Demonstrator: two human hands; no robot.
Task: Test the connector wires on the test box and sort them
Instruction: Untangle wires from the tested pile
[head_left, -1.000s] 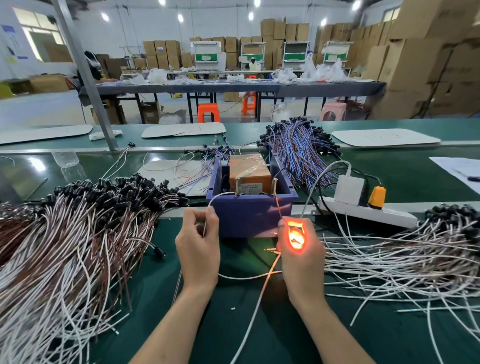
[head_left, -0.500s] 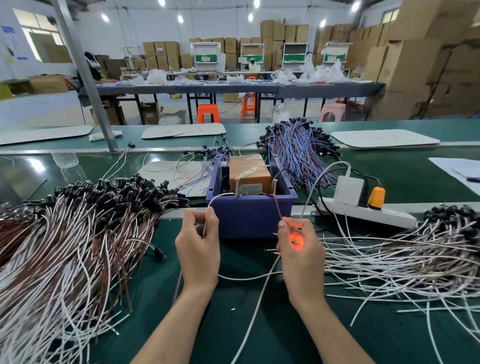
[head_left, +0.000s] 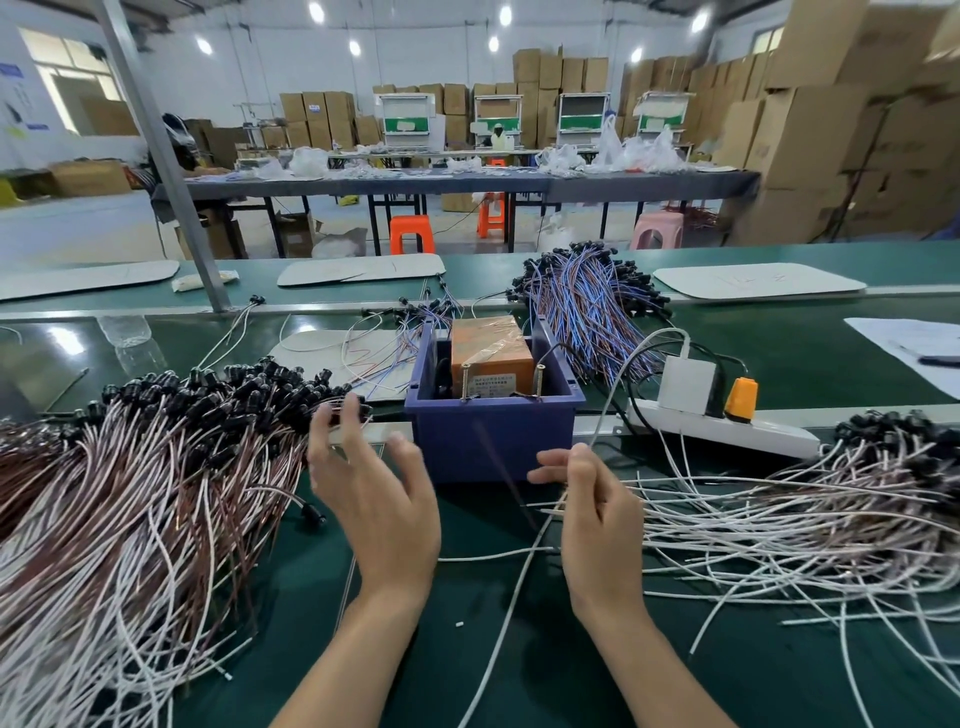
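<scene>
The test box (head_left: 493, 441) is a purple bin with an orange unit (head_left: 491, 348) inside and two upright screw contacts at its front rim. My left hand (head_left: 374, 499) hovers just left of the box with fingers spread and holds nothing; its fingertips are near the black connectors of the left wire pile (head_left: 156, 493). My right hand (head_left: 597, 519) is in front of the box's right corner, fingers curled around a connector wire (head_left: 511, 592) whose white lead trails down toward me. No lamp glows in that hand.
A pile of white wires (head_left: 779, 519) covers the table on the right. Blue and brown wires (head_left: 592, 301) lie behind the box. A white power strip (head_left: 727, 426) with plugs sits right of it. White boards and a metal post stand further back.
The orange glow at my right hand has gone out. My left hand let go of the wire end, opened and moved left toward the pile. My right hand drew back from the contacts.
</scene>
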